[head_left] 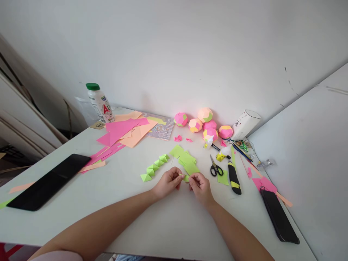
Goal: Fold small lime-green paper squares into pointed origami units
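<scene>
partly hidden, small lime paper piece (186, 178) sits between both hands, just in front of loose lime sheets (192, 168); its folds too small to make out. left hand (169, 181) pinches one end, right hand (201, 186) pinches other, fingers covering both ends. forearms (108, 224) cut off by lower edge. row of folded lime shapes (154, 168) lies left of hands. patterned booklet (164, 133) partly covered by paper sheets (119, 132). clear object (265, 164) at far right, hard to identify.
</scene>
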Tool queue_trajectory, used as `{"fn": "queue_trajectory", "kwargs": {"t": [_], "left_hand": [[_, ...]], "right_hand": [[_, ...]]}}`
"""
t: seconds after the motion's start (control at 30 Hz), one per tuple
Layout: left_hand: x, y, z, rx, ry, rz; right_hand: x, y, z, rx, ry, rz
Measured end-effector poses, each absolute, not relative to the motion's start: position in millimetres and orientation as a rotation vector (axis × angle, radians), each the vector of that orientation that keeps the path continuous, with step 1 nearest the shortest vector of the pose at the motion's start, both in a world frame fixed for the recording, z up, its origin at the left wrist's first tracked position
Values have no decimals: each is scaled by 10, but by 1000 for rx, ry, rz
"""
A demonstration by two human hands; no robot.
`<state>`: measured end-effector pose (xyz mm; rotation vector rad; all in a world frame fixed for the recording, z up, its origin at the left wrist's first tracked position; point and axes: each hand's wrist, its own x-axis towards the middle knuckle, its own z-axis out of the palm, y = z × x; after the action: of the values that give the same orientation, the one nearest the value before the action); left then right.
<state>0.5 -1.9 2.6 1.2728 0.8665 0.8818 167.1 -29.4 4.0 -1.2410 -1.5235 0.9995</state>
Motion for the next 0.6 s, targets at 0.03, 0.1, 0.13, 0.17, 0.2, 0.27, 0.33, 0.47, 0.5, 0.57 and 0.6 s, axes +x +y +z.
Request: {"fn": "queue_trajectory", "kwargs": {"t": [0.03,0.1,0.13,0.17,0.2,0.27,0.33,0.47,0.5,0.57,0.6], "left_hand": [[11,-17,26,1242,869,910],[15,-15,32,1210,882,948],[11,-17,39,1224,892,945],[4,-19,49,1259,902,931],[-6,-23,62,1307,911,907],[-27,-30,89,1409,910,855],[-43,-32,109,1448,892,832],[-40,-25,118,1370,880,809],[-35,-23,117,1339,872,798],[-24,-21,114,1287,847,779],[-21,-20,113,1269,835,776]], "right_hand": [[1668,-302,59,-1248,-1541,912],[1662,-320,94,-1237,-1593,722],[1659,-328,107,-1217,-1623,641],[1657,-335,114,-1190,-1651,575],[1656,-341,115,-1161,-1675,523],[1657,-350,99,-1106,-1722,454],[1665,-355,68,-1060,-1785,427],[1679,-358,15,-988,-1916,394],[1680,-357,9,-978,-1936,374],[1678,-352,5,-973,-1958,329],[1676,-349,6,-973,-1964,314]]}}
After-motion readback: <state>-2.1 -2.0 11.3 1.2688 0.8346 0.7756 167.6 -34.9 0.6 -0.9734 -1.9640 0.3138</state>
